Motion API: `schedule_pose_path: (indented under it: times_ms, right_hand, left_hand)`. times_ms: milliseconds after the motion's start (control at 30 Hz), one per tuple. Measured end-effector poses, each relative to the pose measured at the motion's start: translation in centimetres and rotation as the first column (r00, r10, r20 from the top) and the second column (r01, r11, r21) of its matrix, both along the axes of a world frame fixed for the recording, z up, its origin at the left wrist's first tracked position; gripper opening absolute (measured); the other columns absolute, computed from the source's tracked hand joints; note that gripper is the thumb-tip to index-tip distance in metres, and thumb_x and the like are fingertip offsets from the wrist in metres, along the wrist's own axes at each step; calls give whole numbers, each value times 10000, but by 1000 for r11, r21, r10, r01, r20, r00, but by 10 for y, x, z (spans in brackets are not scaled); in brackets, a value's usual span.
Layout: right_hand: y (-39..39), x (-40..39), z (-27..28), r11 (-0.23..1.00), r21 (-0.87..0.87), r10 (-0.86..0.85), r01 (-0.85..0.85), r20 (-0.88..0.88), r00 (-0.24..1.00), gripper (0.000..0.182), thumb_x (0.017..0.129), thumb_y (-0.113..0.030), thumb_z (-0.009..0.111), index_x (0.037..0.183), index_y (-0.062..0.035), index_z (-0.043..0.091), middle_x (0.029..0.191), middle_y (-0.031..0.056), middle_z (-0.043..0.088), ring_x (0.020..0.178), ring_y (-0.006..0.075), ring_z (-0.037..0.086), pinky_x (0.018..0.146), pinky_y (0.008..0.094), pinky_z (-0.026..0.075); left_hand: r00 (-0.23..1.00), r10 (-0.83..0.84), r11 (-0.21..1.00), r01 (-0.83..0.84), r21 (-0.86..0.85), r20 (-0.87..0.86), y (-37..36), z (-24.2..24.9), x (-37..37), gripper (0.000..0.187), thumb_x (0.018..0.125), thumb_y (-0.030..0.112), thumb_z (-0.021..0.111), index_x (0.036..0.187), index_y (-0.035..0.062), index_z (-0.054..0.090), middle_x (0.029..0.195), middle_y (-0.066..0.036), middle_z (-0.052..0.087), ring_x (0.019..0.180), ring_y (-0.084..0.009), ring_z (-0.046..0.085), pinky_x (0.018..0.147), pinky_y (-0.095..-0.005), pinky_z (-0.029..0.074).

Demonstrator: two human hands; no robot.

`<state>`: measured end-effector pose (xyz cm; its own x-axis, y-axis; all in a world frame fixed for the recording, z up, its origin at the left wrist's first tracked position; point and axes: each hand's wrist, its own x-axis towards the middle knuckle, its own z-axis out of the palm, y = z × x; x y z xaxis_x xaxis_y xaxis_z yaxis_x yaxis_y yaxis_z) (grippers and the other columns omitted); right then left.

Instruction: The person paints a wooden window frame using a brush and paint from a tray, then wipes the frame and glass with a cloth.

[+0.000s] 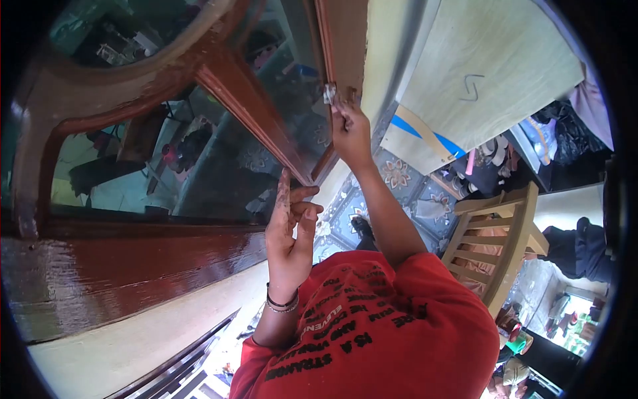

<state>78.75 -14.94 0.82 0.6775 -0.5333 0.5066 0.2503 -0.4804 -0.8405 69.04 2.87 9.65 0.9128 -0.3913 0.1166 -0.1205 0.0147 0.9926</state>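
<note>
A glossy red-brown wooden window frame (133, 266) with glass panes (219, 166) fills the left side. My right hand (350, 130) is raised to the frame's upright bar (342, 40) and pinches a small pale object (329, 93) against its edge; I cannot tell what the object is. My left hand (291, 229), with brown stains on the fingers and a bracelet on the wrist, hovers just right of the frame's slanted bar (256, 113). Its fingers are loosely spread and hold nothing. My red printed shirt (385, 326) shows at the bottom.
A pale plywood board (478, 66) with a blue strip leans at the upper right. A slatted wooden chair (498, 239) stands on the patterned tile floor (399, 176). Another person in dark clothes (578, 246) is at the far right, among clutter.
</note>
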Motion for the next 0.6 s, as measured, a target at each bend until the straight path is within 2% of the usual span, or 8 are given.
schedule_pose_path:
  times_ms: [67,200,233,300,433,500,600]
  right_hand:
    - [2,-4,-25,993,101,63,-65,22,998,182,872,-21,476,1013,36,576,813,128,553,697,142,542,597,244,407]
    - [4,-6,-86,999,-9,-43,43,-91,995,201,830,0,495,1013,21,577,829,156,553,712,252,575,606,282,430]
    - [6,-7,-95,999,-3,-45,45,-93,995,201,830,0,495,1013,21,577,829,156,553,712,252,575,606,282,430]
    - [9,-11,-114,997,-4,-80,80,-90,993,217,804,23,489,998,16,584,835,169,550,731,311,568,620,314,443]
    - [10,-20,-149,996,41,-70,79,-184,981,201,785,18,490,957,12,593,840,169,552,747,338,564,639,347,450]
    - [8,-23,-164,998,17,-55,64,-341,938,191,766,11,492,924,0,598,846,163,560,769,345,567,652,378,455]
    - [6,-26,-172,997,9,-66,76,-399,914,187,765,-13,497,914,-20,608,854,157,568,775,348,570,658,397,458]
  left_hand:
    - [1000,4,1000,-4,17,-4,3,-7,-2,571,887,21,450,1390,8,178,1090,-144,515,853,-147,544,738,-264,451]
    - [1000,9,999,-10,34,13,1,-12,-6,552,889,-10,437,1380,-18,185,1071,-166,535,827,-141,566,770,-270,456]
    - [1000,6,999,-7,40,11,0,-12,-7,552,889,-10,437,1380,-18,185,1071,-166,535,827,-141,566,770,-270,456]
    - [1000,14,998,-13,67,-7,-4,-10,-9,555,888,-9,438,1381,-16,181,1074,-168,534,824,-141,565,772,-270,458]
    - [999,19,996,-16,85,-27,-10,-8,-10,565,890,1,442,1387,-1,173,1078,-167,534,822,-139,565,771,-267,456]
    - [1000,12,997,-10,79,-17,-12,-8,-11,575,891,6,439,1393,11,161,1085,-164,533,827,-136,562,766,-265,456]
    - [1000,8,994,-6,112,-17,-14,-4,-13,581,890,10,436,1396,15,152,1085,-160,533,826,-136,560,759,-266,455]
